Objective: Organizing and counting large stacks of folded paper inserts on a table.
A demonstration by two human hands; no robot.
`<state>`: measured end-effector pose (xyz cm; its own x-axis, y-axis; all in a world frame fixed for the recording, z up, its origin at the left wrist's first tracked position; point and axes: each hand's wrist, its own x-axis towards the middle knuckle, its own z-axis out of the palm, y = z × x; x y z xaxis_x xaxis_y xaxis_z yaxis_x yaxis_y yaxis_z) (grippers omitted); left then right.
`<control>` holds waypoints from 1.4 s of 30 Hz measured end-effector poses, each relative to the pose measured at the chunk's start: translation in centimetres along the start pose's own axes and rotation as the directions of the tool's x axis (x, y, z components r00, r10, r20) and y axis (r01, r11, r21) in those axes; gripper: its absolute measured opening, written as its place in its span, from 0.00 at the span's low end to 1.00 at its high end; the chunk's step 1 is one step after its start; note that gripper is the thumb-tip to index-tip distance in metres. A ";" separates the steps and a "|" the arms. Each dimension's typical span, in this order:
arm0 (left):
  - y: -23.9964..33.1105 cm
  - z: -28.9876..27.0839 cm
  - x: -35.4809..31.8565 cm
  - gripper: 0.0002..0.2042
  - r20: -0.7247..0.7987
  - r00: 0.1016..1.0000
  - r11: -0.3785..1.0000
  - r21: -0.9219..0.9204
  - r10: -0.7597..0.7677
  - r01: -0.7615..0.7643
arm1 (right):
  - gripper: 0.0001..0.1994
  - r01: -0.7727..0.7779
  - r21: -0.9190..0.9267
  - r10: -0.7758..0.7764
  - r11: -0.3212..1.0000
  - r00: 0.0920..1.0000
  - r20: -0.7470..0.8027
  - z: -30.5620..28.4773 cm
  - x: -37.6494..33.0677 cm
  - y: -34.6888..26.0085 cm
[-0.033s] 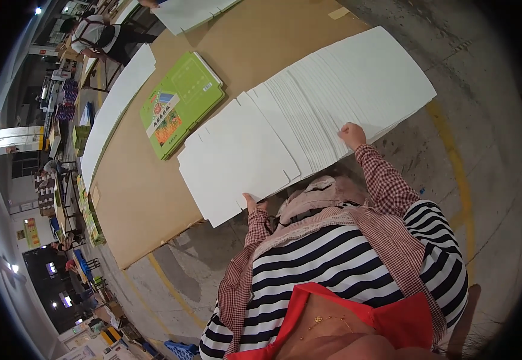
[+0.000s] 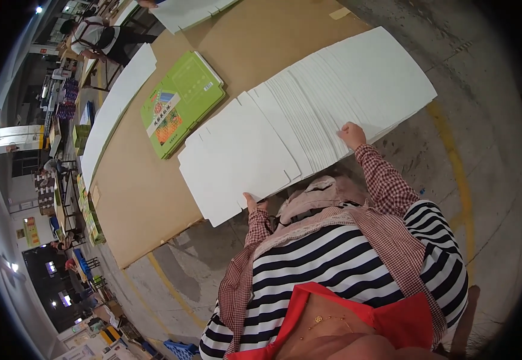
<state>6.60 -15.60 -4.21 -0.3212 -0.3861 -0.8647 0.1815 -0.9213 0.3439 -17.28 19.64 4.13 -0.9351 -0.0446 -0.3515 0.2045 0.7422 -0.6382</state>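
A long row of white flat cardboard box blanks (image 2: 291,117) lies fanned out, overlapping, along the near side of the table. At the left end of the row is a slotted blank (image 2: 237,156), its near corner jutting past the table edge. My left hand (image 2: 255,204) grips this blank's near edge, thumb on top and the other fingers hidden beneath. Farther right, my right hand (image 2: 352,135) is closed, its curled fingertips pressed at the near edges of the fanned blanks. Beyond the row sits a small stack of green printed box blanks (image 2: 183,102).
Brown board covers the table (image 2: 147,210). More white blanks (image 2: 117,114) lie along its far left side, and others (image 2: 192,12) at the top, beside another person's hand. A co-worker (image 2: 96,39) stands at the upper left. Yellow lines (image 2: 459,174) mark the concrete floor.
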 end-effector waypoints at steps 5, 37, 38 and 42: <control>0.8 -0.9 0.6 0.25 0.062 0.997 0.997 -0.062 0.041 -0.037 | 0.17 -0.004 -0.090 -0.004 0.996 0.996 -0.087 0.5 -0.2 -1.0; 2.1 -1.1 -1.8 0.30 0.057 0.998 0.998 0.054 0.037 -0.040 | 0.10 0.128 -0.089 -0.134 0.988 0.989 -0.061 0.0 -0.1 -3.6; 0.6 0.2 -3.1 0.32 0.076 0.997 0.998 0.049 -0.029 0.025 | 0.10 0.045 0.061 -0.040 0.997 0.995 -0.091 -0.7 -0.7 -1.6; -0.1 2.6 -5.4 0.30 -0.010 0.995 0.995 0.036 -0.097 0.097 | 0.17 0.024 0.202 -0.018 0.979 0.999 -0.031 0.3 -0.9 1.7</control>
<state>5.91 -13.52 1.34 -0.3276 -0.2947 -0.8977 0.1162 -0.9555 0.2712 -15.98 20.73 3.15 -0.9474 -0.0373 -0.3180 0.2358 0.5906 -0.7718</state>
